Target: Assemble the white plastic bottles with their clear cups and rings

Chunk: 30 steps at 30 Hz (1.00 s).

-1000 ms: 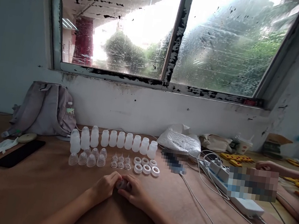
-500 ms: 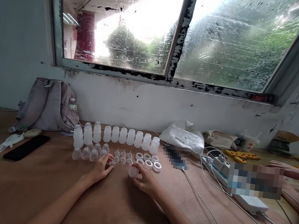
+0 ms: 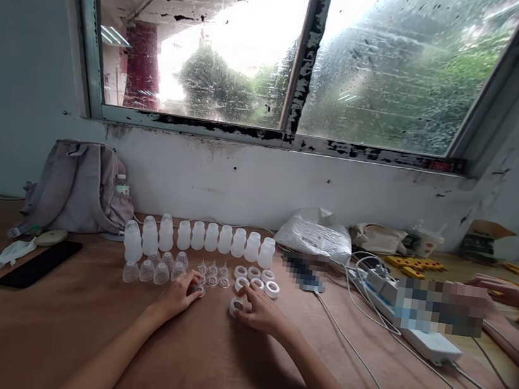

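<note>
My left hand (image 3: 178, 293) is closed around a clear bottle nipple (image 3: 199, 290) at the table, just in front of the small group of clear nipples (image 3: 211, 279). My right hand (image 3: 264, 310) pinches a white ring collar (image 3: 236, 307), tilted so that its opening shows. Behind that hand lie several more white ring collars (image 3: 270, 289) in two rows. Clear domed caps (image 3: 162, 273) stand to the left of my left hand. Farther back, a row of frosted baby bottles (image 3: 211, 238) stands upright, with several capped bottles (image 3: 133, 242) at its left end.
On the left are a grey backpack (image 3: 81, 187), a black phone (image 3: 40, 264) and a white crumpled wrapper (image 3: 8, 258). To the right, a silver bubble bag (image 3: 315, 237), cables and a white power strip (image 3: 431, 346) lie on the table. Another person's hand (image 3: 498, 291) is at far right.
My right hand has turned the white ring collar so its opening faces me more, and shifted slightly. My left hand stays on the nipple. The whole view has shifted a little.
</note>
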Tool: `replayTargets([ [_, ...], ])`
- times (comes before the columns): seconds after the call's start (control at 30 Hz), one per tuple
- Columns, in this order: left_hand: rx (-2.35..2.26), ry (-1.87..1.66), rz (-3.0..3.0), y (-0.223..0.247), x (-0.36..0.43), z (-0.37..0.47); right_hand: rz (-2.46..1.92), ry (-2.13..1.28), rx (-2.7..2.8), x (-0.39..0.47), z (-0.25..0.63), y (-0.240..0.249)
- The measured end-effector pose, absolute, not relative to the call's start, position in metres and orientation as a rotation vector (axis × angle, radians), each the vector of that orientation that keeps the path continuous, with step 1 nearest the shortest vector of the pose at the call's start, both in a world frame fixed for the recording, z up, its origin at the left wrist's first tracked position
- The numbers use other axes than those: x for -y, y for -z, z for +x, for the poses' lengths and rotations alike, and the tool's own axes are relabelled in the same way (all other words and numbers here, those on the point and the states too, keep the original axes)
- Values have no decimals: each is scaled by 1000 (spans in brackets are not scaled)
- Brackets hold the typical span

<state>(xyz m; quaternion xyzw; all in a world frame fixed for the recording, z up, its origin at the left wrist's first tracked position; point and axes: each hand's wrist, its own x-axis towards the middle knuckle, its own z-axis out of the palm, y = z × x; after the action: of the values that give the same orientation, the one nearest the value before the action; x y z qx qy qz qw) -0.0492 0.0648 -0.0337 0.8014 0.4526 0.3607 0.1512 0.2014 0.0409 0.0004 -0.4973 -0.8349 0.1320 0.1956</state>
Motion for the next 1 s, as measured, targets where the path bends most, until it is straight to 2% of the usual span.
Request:
replayTargets([
  [0.43,-1388,-972,2486,24,-57,-47,-1414,-223,2349,-43,205,-6],
  [0.7,-1472,-1041,2656,18,-53,-44,-1416,-268,2340,-42,203,-5],
  [0.87,-1805,-1150,2716,-22,-73,-65,-1410,-298,2364,-44,204,-1],
  [1.0,-2188,-1008,2733,-64,-115,-92,-1431,-287,2376,-45,207,-1],
])
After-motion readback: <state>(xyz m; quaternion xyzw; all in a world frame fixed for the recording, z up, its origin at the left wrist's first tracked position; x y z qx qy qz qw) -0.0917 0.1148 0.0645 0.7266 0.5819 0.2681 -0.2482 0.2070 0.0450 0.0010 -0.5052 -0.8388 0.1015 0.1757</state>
